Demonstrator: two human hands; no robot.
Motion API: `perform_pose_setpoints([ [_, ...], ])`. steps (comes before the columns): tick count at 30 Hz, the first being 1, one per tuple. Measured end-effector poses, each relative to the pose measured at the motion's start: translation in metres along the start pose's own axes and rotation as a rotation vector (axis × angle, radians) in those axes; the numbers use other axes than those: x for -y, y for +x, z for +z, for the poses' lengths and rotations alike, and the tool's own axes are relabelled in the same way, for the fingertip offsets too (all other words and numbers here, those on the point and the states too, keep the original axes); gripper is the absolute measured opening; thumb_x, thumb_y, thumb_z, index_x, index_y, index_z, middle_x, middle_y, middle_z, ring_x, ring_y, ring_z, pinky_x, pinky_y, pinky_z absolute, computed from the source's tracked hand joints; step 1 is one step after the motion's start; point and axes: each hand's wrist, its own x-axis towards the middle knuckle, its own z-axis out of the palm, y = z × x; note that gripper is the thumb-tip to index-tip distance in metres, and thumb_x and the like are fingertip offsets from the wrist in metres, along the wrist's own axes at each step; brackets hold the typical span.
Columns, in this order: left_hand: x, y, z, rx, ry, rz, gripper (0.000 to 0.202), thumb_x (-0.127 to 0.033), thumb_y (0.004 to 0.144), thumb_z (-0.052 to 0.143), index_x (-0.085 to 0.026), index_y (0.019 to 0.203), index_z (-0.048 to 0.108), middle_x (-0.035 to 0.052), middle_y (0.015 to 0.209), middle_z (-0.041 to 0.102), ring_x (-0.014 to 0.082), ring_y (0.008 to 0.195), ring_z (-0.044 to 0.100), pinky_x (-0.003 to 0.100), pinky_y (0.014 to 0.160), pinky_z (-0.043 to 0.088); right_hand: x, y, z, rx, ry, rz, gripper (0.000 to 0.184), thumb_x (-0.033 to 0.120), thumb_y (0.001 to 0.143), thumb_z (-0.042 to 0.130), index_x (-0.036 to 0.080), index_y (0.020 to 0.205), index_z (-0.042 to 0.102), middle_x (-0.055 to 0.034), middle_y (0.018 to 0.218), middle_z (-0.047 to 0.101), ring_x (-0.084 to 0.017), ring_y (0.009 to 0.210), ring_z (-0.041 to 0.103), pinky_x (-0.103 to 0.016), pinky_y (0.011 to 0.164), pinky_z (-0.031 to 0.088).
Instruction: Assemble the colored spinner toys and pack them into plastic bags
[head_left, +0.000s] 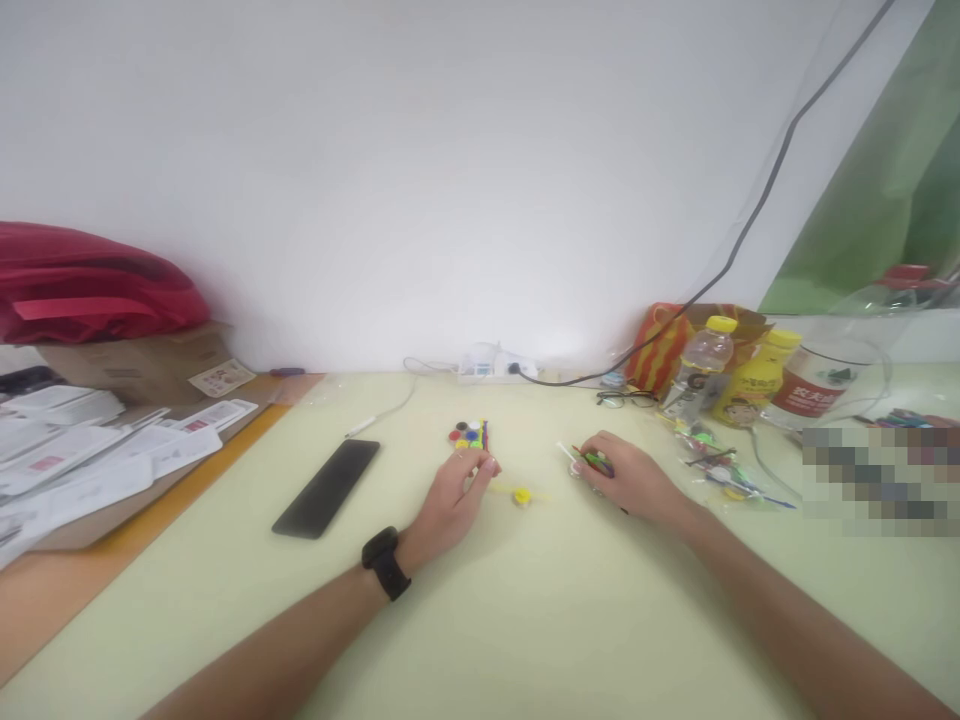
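Observation:
My left hand [455, 495], with a black watch on the wrist, rests on the pale green table [525, 620], fingers curled, the tips pinched near a thin yellow stick. A small yellow piece [522, 495] lies on the table between my hands. Just beyond the left fingers sits a small cluster of coloured toy pieces [470, 434]. My right hand [626, 480] is closed around a bundle of small coloured pieces [598, 461], with a thin white stick poking out to the left.
A black phone [327, 487] lies to the left. A white power strip [495, 366] sits at the wall. Two yellow-capped bottles [701, 370], a jar, an orange bag and a plastic bag of coloured parts [716, 465] crowd the right. Papers and a cardboard box lie at the left.

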Motion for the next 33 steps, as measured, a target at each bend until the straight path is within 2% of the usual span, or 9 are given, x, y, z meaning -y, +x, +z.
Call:
perform_pose_setpoints([
  [4, -0.001, 0.000, -0.001, -0.004, 0.000, -0.005, 0.033, -0.041, 0.108, 0.043, -0.022, 0.093, 0.065, 0.0035, 0.095, 0.069, 0.0223, 0.094, 0.062, 0.036, 0.091, 0.046, 0.006, -0.004, -0.002, -0.023, -0.051, -0.010, 0.030, 0.052, 0.098, 0.052, 0.026, 0.104, 0.065, -0.0043, 0.110, 0.069, -0.021, 0.089, 0.068, -0.033, 0.076, 0.048],
  [7, -0.002, 0.000, -0.001, 0.005, -0.007, 0.001, 0.032, -0.040, 0.108, 0.043, -0.022, 0.093, 0.064, 0.0035, 0.096, 0.068, 0.0223, 0.095, 0.062, 0.036, 0.091, 0.046, 0.005, -0.006, -0.010, 0.006, -0.107, -0.011, 0.035, 0.057, 0.093, 0.059, 0.027, 0.110, 0.065, -0.0040, 0.115, 0.069, -0.023, 0.096, 0.068, -0.033, 0.076, 0.048],
  [11, -0.001, -0.001, -0.001, 0.015, -0.009, 0.010, 0.032, -0.039, 0.109, 0.042, -0.022, 0.094, 0.064, 0.0037, 0.096, 0.067, 0.0220, 0.096, 0.061, 0.036, 0.092, 0.045, -0.001, -0.004, -0.014, 0.060, -0.085, -0.003, 0.031, 0.051, 0.093, 0.060, 0.027, 0.112, 0.067, -0.0041, 0.114, 0.072, -0.023, 0.097, 0.069, -0.032, 0.078, 0.049],
  [16, -0.002, -0.001, -0.001, 0.004, -0.004, -0.015, 0.031, -0.041, 0.108, 0.043, -0.022, 0.094, 0.063, 0.0037, 0.097, 0.067, 0.0224, 0.097, 0.061, 0.037, 0.092, 0.045, -0.003, -0.001, -0.007, 0.061, -0.042, 0.007, 0.031, 0.048, 0.098, 0.052, 0.026, 0.108, 0.071, -0.0057, 0.107, 0.074, -0.023, 0.091, 0.068, -0.032, 0.077, 0.048],
  [26, 0.002, 0.000, 0.002, 0.025, 0.006, -0.007, 0.028, -0.041, 0.107, 0.044, -0.023, 0.101, 0.063, 0.0046, 0.101, 0.067, 0.0228, 0.097, 0.060, 0.037, 0.089, 0.046, 0.006, -0.001, 0.013, 0.010, 0.145, -0.103, 0.035, 0.046, 0.104, 0.047, 0.025, 0.120, 0.069, -0.0062, 0.102, 0.067, -0.020, 0.084, 0.064, -0.032, 0.076, 0.050],
  [33, 0.001, -0.002, 0.001, 0.096, 0.012, -0.044, 0.022, -0.040, 0.106, 0.047, -0.025, 0.110, 0.063, 0.0052, 0.111, 0.066, 0.0246, 0.104, 0.059, 0.039, 0.092, 0.047, 0.017, 0.000, 0.020, 0.021, 0.219, -0.203, 0.035, 0.038, 0.106, 0.044, 0.026, 0.130, 0.066, -0.0084, 0.107, 0.066, -0.023, 0.098, 0.063, -0.038, 0.089, 0.052],
])
